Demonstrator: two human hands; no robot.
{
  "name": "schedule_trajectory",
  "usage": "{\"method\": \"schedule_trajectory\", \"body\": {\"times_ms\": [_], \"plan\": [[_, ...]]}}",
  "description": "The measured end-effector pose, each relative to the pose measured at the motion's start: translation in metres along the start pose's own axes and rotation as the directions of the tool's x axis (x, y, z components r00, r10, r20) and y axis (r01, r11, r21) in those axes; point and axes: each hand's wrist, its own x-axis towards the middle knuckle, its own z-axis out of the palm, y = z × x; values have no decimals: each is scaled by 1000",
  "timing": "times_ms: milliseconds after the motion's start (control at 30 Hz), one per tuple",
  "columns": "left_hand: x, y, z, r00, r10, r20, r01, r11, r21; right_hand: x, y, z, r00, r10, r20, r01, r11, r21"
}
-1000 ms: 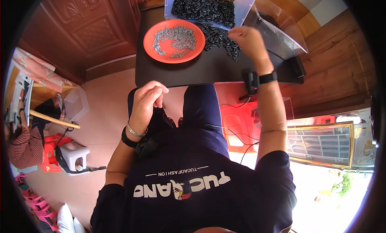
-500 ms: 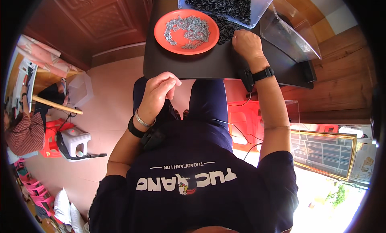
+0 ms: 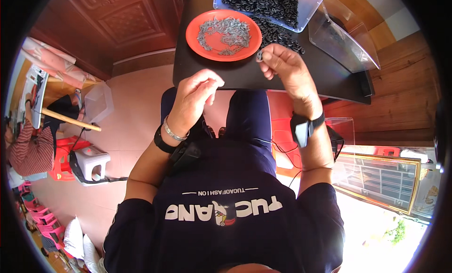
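Between the thumb and forefinger of my right hand (image 3: pixel 289 73), a small dark curved plastic clip (image 3: pixel 259 56) is pinched just past the plate's right edge. My left hand (image 3: pixel 193 96) is closed in a pinch at the table's near edge; whatever its fingertips hold is hidden or too small to name. A round orange-red plate (image 3: pixel 192 43) carries a scattered layer of small grey nail-like pins (image 3: pixel 238 32). To its right, loose black clips (image 3: pixel 278 37) lie on the dark table (image 3: pixel 235 75), in front of a clear bin (image 3: pixel 308 18) full of black clips (image 3: pixel 263 4).
An angled clear plastic box (image 3: pixel 346 44) rests at the table's right side, beside a wooden panel (image 3: pixel 400 80). Red stools (image 3: pixel 285 124) stand below the table. At the far left, another person in a striped top (image 3: pixel 33 150) works near a white stool (image 3: pixel 89 162).
My right hand has come back from the loose clips toward me and turned, now showing a clip in its fingertips. My left hand has risen slightly and moved right.
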Motion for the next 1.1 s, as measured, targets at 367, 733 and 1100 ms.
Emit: {"method": "schedule_trajectory", "body": {"times_ms": [367, 733, 1100], "plan": [[5, 1, 2, 998, 70, 0, -70, 997, 10, -8, 25, 50, 974, 35, 225, -28, 999, -34], [-6, -17, 3, 995, -84, 54, 89, 991, -99, -10, 21, 68, 981, -165, 104, 195, 857, -478], [-16, -20, -19, 987, -152, 58, 157, 983, -98, 48, 12, 46, 944, -319, 82, 281, 649, -707]]}}
